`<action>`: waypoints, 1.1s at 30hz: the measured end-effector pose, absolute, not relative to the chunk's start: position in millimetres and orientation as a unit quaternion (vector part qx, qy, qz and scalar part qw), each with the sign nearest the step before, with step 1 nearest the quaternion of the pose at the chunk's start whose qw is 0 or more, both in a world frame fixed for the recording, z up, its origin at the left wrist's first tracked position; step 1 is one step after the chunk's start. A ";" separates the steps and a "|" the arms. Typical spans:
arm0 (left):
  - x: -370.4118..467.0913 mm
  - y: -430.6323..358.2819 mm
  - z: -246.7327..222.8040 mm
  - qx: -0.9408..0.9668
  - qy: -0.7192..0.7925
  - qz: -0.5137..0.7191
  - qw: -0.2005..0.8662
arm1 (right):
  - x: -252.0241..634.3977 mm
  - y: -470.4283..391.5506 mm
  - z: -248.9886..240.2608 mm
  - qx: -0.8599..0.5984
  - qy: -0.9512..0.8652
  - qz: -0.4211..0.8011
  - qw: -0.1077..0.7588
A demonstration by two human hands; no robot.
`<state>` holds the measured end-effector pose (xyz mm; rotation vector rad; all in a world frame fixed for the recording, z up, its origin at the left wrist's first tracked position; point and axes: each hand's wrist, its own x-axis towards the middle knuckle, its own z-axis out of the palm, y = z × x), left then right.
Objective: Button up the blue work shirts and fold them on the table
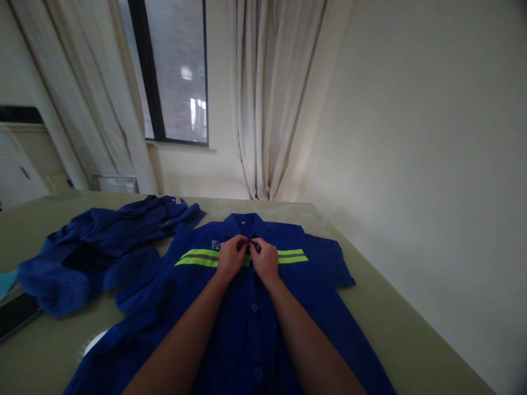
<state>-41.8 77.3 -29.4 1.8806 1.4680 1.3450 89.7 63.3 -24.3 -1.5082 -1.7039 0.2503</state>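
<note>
A blue shirt (pixel 230 340) lies front side up on the greenish tabletop (pixel 391 307), its collar (pixel 257 224) at the far end and its body running toward the person. Both bare hands meet at the middle of the chest, just below the collar. The left hand (pixel 233 255) and the right hand (pixel 264 258) are almost touching, and the fingers of each are closed in a pinch on the cloth at the front opening. The spot is small and dim, so I cannot tell whether a button sits between the fingertips. Farther down the front, two buttons, an upper one (pixel 254 308) and a lower one (pixel 258 375), show between the forearms.

A yellow-green band with a grey stripe (pixel 292 256) crosses the chest on both sides of the hands, and pale lettering (pixel 215 244) sits above it, beside the left hand. One sleeve (pixel 329 260) is spread out to the right.

To the left, a second blue garment (pixel 115 230) lies crumpled on the tabletop. Near the left edge are a dark flat object (pixel 18 314) and a light blue piece (pixel 6 282). Beyond the tabletop hang pale curtains (pixel 267 99) beside a dark-framed window (pixel 177 71).
</note>
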 end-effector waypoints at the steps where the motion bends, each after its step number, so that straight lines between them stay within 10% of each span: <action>1: -41.8 77.3 -29.4 0.669 0.529 0.483 0.199 | 89.6 62.9 -23.5 -0.597 -0.680 0.102 0.413; 33: -41.2 78.8 -29.9 0.652 0.526 0.494 0.232 | 91.4 68.3 -27.5 -0.557 -0.668 0.116 0.479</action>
